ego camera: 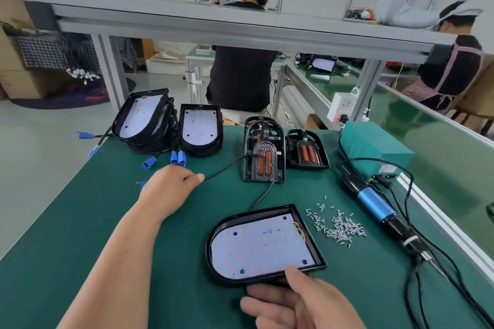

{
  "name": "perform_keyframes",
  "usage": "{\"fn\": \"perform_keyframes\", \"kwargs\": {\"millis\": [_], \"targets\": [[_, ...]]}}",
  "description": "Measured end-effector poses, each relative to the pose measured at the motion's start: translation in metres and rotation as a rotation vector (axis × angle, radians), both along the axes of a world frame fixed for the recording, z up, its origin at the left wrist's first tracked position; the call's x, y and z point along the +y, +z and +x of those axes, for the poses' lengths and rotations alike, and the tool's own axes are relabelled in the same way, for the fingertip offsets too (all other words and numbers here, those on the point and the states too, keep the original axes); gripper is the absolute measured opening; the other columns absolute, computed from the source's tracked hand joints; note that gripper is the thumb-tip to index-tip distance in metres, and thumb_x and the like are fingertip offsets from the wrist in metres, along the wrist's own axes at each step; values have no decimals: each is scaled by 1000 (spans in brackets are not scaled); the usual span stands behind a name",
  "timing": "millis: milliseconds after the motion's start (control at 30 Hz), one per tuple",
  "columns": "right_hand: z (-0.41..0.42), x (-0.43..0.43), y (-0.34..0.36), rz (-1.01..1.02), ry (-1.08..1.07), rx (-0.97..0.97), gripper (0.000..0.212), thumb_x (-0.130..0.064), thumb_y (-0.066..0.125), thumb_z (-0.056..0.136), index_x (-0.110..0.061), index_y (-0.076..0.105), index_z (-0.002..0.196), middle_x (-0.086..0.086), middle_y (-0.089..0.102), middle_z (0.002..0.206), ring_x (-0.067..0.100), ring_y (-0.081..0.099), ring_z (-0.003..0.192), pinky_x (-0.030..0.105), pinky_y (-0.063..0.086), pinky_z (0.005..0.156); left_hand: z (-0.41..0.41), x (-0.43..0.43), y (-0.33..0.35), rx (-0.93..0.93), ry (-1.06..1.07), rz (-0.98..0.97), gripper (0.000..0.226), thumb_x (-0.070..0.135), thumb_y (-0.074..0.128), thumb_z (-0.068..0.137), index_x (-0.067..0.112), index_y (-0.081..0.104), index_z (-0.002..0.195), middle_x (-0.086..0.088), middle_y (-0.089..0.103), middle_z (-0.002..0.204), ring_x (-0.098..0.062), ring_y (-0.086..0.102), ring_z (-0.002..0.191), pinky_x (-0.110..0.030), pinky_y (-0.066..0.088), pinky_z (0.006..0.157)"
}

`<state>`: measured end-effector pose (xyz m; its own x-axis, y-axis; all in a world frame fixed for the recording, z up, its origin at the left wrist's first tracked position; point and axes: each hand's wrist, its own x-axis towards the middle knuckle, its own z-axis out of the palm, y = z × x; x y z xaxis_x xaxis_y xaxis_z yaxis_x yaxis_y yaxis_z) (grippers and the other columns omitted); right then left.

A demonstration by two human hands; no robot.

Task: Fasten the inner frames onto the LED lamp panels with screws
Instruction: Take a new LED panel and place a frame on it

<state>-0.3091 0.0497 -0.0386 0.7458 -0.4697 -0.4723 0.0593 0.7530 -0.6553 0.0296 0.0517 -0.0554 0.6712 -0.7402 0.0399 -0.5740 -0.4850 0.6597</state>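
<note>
Black cable (222, 167) is pinched between the curled fingertips and thumb of the left hand (171, 187). That grip is closed on the cord, knuckles up, with the bare forearm stretched forward across the green surface (80, 222). The right hand (302, 302) holds the near rim of an LED lamp panel (262, 243), its grip narrow, thumb laid on top of the black edge and fingers curled underneath. The panel lies flat close to the person with its white board facing up, and the cable runs from its far edge. Just to its right is a loose scatter of screws (336, 227), and beyond them an electric screwdriver (379, 203) with a blue barrel lies on its side. Two inner frames (263, 152) with orange inserts stand behind the panel, near the middle of the surface. Further panels (144, 117) are stacked at the far left, with blue connectors (176, 157) beside them. A teal box (374, 144) at the far right carries a label too blurred to read.
</note>
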Motion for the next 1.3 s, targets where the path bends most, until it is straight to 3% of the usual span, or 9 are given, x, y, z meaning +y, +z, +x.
{"fn": "perform_keyframes", "kwargs": {"millis": [167,267,367,467,567,667,867,1000,1300], "targets": [[1,11,-12,83,-29,-12,51,-27,58,97,12,57,129,46,68,108,61,73,82,51,61,50,-1,0,-2,75,-168,-14,43,56,62,97,18,57,79,6,54,83,-13,48,75,-35,43,75],[-10,10,-14,33,27,31,69,-32,64,77,16,56,125,46,68,110,62,72,93,61,58,85,-6,1,0,95,-141,-201,14,59,64,95,45,67,93,22,59,93,-7,56,85,-31,43,87],[-23,6,-5,-55,97,144,56,-32,67,82,18,72,106,44,70,110,55,72,106,57,46,111,-13,-1,7,254,-134,-326,33,64,72,89,41,81,111,28,61,75,3,61,73,-24,45,76],[-30,-2,7,-208,289,213,48,-47,75,93,1,84,96,27,77,115,37,73,110,35,52,100,-26,2,20,406,-331,-221,72,86,76,69,17,73,91,-3,25,68,-24,22,62,-35,18,60],[-38,-17,23,-297,468,205,61,-59,74,76,-9,85,109,16,79,116,22,74,101,24,52,88,-44,2,22,510,-530,-102,89,81,85,61,-1,74,96,-14,30,66,-22,26,61,-28,23,56],[-44,-35,34,-418,455,16,54,-55,76,92,-6,79,114,24,77,110,19,74,77,22,54,66,-58,2,25,521,-660,10,56,65,88,66,18,86,98,-6,81,89,-15,71,81,-23,53,81],[16,-143,41,-1031,-151,221,17,-32,70,98,-19,78,104,13,79,99,23,63,65,29,50,52,-64,-1,26,518,-700,36,30,51,85,74,23,85,86,4,79,82,-2,68,75,-10,47,71],[69,-213,17,-1144,-113,550,22,-24,66,102,-11,70,120,11,77,92,21,66,66,41,57,69,-66,-2,24,526,-688,28,26,50,84,76,25,85,83,5,78,80,-1,68,76,-11,48,73],[108,-229,-5,-1342,-81,747,7,-23,67,92,-17,65,95,6,71,57,9,60,40,26,43,42,-67,-6,20,553,-667,-12,5,31,87,86,26,86,85,2,81,84,-3,72,81,-12,51,76]]}}
